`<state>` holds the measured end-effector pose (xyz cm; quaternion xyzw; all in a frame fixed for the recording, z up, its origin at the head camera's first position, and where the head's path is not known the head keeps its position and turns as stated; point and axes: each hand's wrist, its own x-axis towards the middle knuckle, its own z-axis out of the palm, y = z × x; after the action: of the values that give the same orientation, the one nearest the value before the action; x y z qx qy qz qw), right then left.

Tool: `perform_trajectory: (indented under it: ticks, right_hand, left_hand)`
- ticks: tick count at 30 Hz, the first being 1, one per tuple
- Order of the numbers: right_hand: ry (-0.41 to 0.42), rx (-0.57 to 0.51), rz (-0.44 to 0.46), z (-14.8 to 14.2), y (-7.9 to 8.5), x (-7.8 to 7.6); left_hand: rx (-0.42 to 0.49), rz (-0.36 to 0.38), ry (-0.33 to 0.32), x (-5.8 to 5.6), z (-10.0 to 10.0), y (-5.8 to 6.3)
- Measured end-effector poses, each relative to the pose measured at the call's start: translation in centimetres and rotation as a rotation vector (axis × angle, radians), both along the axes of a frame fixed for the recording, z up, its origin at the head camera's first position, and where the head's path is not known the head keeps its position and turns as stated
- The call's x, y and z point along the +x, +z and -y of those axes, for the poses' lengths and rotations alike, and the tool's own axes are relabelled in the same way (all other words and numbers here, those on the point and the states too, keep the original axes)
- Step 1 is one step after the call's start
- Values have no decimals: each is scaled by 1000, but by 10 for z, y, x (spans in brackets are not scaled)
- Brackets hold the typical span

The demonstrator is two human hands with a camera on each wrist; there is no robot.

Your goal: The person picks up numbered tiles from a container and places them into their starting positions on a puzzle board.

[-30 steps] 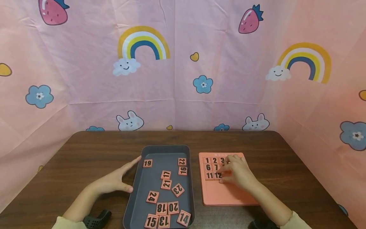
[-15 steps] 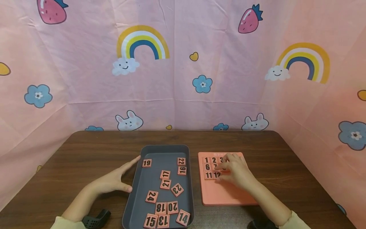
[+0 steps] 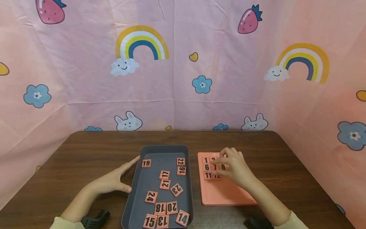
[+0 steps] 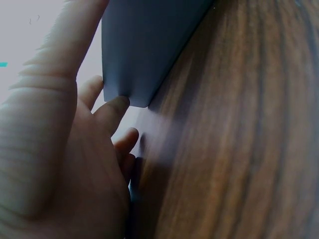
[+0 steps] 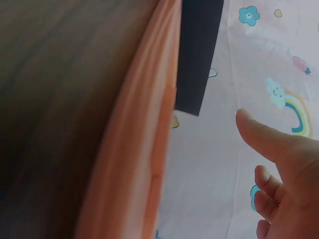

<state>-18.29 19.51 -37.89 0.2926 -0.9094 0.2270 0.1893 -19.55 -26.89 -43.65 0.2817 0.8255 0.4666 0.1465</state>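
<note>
My left hand [image 3: 110,183] lies spread along the left side of the grey tray [image 3: 133,190], with fingertips touching its wall [image 4: 144,55] in the left wrist view. Several number tiles lie in the tray, among them tile 19 [image 3: 146,163], tile 17 [image 3: 164,174] and tile 14 [image 3: 182,218]. Over the coral board [image 3: 226,194] hovers my right hand [image 3: 235,167], thumb and index finger apart with nothing between them. Rows of tiles fill the board's upper left: tile 1 [image 3: 205,160], tile 6 [image 3: 206,167], tile 8 [image 3: 223,167] and tile 11 [image 3: 208,175] show. The hand hides the upper right part.
Tray and board stand side by side on a dark wooden table [image 3: 94,149], with a narrow gap between them. A printed pink cloth [image 3: 183,105] hangs around the back and sides. Black wrist devices [image 3: 95,219] sit under both forearms near the front.
My right hand has lifted slightly and shifted left over the board, uncovering tile 8 and covering tile 3. The left hand keeps its place by the tray.
</note>
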Motion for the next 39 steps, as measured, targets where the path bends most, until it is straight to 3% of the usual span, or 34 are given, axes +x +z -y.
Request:
perform_trajectory:
  ticks: [5, 14, 22, 39]
  right_hand:
    - [48, -22, -33, 14, 8, 2]
    - [134, -31, -4, 43, 17, 7]
    - [183, 18, 60, 68, 15, 16]
    - [344, 67, 45, 107, 11, 27]
  left_hand:
    - [11, 18, 3, 1, 0, 1]
    - [12, 11, -2, 1, 0, 0]
    - [-9, -2, 6, 1, -1, -1]
    - [-15, -13, 15, 0, 1, 0]
